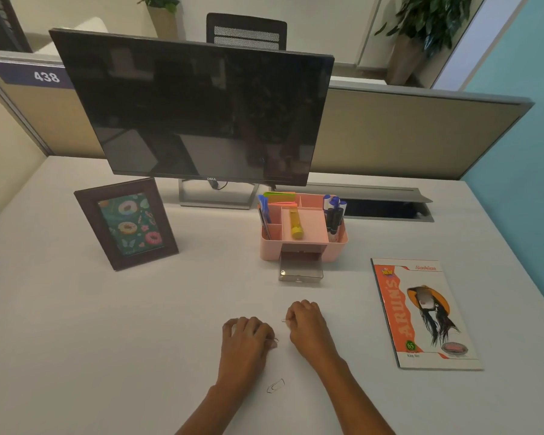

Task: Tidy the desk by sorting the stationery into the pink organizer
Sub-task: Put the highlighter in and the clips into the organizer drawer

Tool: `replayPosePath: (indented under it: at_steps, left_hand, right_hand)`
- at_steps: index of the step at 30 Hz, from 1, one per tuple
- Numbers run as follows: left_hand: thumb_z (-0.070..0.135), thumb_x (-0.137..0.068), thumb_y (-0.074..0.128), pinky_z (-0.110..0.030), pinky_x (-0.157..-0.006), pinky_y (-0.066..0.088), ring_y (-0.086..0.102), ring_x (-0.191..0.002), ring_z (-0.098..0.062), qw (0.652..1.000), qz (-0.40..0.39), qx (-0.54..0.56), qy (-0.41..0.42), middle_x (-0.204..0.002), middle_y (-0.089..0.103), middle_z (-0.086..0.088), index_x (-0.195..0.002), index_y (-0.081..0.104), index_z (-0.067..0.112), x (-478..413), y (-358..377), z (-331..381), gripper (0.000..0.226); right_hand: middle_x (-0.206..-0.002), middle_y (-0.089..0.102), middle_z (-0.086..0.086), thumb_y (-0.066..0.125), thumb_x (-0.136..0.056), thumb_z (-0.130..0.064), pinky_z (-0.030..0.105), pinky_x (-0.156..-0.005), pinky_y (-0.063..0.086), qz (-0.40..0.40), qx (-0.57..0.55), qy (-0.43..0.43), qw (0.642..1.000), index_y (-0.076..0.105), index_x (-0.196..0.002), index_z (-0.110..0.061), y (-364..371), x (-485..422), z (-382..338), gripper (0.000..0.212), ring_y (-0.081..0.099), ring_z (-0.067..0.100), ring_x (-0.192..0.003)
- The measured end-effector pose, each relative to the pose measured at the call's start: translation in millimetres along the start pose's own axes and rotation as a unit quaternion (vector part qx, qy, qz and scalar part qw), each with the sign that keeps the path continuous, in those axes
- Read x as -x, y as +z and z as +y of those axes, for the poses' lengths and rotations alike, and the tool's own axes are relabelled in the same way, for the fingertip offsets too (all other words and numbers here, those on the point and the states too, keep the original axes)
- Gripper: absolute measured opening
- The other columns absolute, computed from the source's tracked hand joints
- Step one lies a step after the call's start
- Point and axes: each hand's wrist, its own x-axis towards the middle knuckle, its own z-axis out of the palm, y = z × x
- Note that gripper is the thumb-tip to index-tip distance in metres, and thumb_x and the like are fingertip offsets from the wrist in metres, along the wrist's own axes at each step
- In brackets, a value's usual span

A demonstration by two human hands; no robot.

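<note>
A paper clip (pixel 284 320) is pinched by the right hand (pixel 307 329) and a second clip (pixel 274 341) by the left hand (pixel 247 337), likely for the open drawer (pixel 300 272) of the pink organizer (pixel 272 249).

The pink organizer (pixel 270 250) stands upright, its clear drawer (pixel 300 274) pulled out in front. Blue pens (pixel 263 211) stand in its left slot, markers (pixel 335 215) in its right, sticky notes (pixel 280 196) at the back, and a yellow tube (pixel 296 224) lies in the middle tray. One paper clip (pixel 276 386) lies flat, well apart from the organizer. The right hand (pixel 307 324) pinches a second clip (pixel 285 320). A third clip (pixel 275 341) sits at the left hand's (pixel 247 335) fingertips, perhaps pinched.
</note>
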Motion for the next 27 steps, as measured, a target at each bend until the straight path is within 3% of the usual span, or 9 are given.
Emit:
replayPosePath:
  at_steps: [2, 5, 11, 15, 20, 23, 27]
  left_hand:
    - [0.036, -0.069, 0.082, -0.033, -0.086, 0.029, 0.058, -0.075, -0.012, 1.0, -0.007, -0.005, -0.002, -0.076, 0.061, 0.016, -0.074, 0.062, 0.033, -3, 0, 2, 0.021]
    - [0.035, -0.07, 0.081, -0.034, -0.086, 0.029, 0.058, -0.073, -0.012, 1.0, -0.013, 0.001, -0.006, -0.074, 0.06, 0.016, -0.074, 0.059, 0.034, -5, -1, 3, 0.022]
    - [0.034, -0.075, 0.078, -0.032, -0.088, 0.028, 0.057, -0.07, -0.01, 1.0, -0.014, 0.018, -0.006, -0.073, 0.059, 0.017, -0.075, 0.059, 0.033, -8, -2, 4, 0.019]
    - [0.026, -0.08, 0.073, -0.035, -0.092, 0.038, 0.057, -0.071, -0.009, 0.998, -0.004, 0.054, -0.017, -0.077, 0.059, 0.016, -0.078, 0.06, 0.031, -14, -4, 4, 0.015]
    - [0.004, -0.078, 0.072, -0.032, -0.075, 0.048, 0.061, -0.069, -0.018, 0.989, 0.055, 0.132, -0.041, -0.08, 0.065, 0.009, -0.081, 0.064, 0.023, -28, -18, 14, 0.021]
    - [0.003, -0.085, 0.065, -0.033, -0.075, 0.049, 0.061, -0.076, -0.022, 0.976, 0.074, 0.197, -0.06, -0.088, 0.067, 0.0, -0.088, 0.067, 0.017, -36, -21, 20, 0.014]
    - [0.009, -0.091, 0.06, -0.026, -0.079, 0.046, 0.058, -0.087, -0.019, 0.966, 0.074, 0.236, -0.074, -0.099, 0.067, -0.001, -0.099, 0.068, 0.015, -41, -19, 27, 0.013]
  right_hand:
    - [-0.102, 0.06, 0.003, 0.05, -0.093, -0.01, 0.014, -0.073, 0.036, 0.057, -0.023, 0.003, 0.998, 0.06, -0.095, -0.011, -7, -5, -2, 0.011, 0.048, 0.015, -0.097]
    - [-0.103, 0.063, 0.008, 0.055, -0.092, -0.011, 0.025, -0.082, 0.049, 0.153, -0.056, 0.006, 0.987, 0.063, -0.094, -0.007, -21, -19, -8, 0.01, 0.054, 0.021, -0.1]
    - [-0.103, 0.064, 0.012, 0.061, -0.088, -0.007, 0.034, -0.084, 0.054, 0.231, -0.081, 0.01, 0.969, 0.066, -0.097, -0.007, -44, -47, -16, 0.01, 0.058, 0.025, -0.096]
    - [-0.105, 0.064, 0.011, 0.06, -0.089, -0.009, 0.034, -0.084, 0.055, 0.245, -0.108, 0.019, 0.963, 0.067, -0.099, -0.008, -38, -46, -16, 0.012, 0.059, 0.024, -0.097]
    - [-0.099, 0.066, 0.003, 0.059, -0.089, -0.009, 0.023, -0.08, 0.052, 0.207, -0.173, 0.004, 0.963, 0.069, -0.095, -0.011, -12, -17, -17, 0.012, 0.061, 0.016, -0.092]
    - [-0.1, 0.067, -0.003, 0.059, -0.088, -0.006, 0.021, -0.079, 0.055, 0.151, -0.234, 0.016, 0.96, 0.07, -0.099, -0.014, 4, 1, -19, 0.017, 0.063, 0.01, -0.089]
    - [-0.1, 0.067, -0.011, 0.061, -0.088, -0.006, 0.008, -0.08, 0.049, 0.151, -0.294, 0.057, 0.942, 0.069, -0.104, -0.019, 10, 10, -23, 0.022, 0.062, 0.001, -0.088]
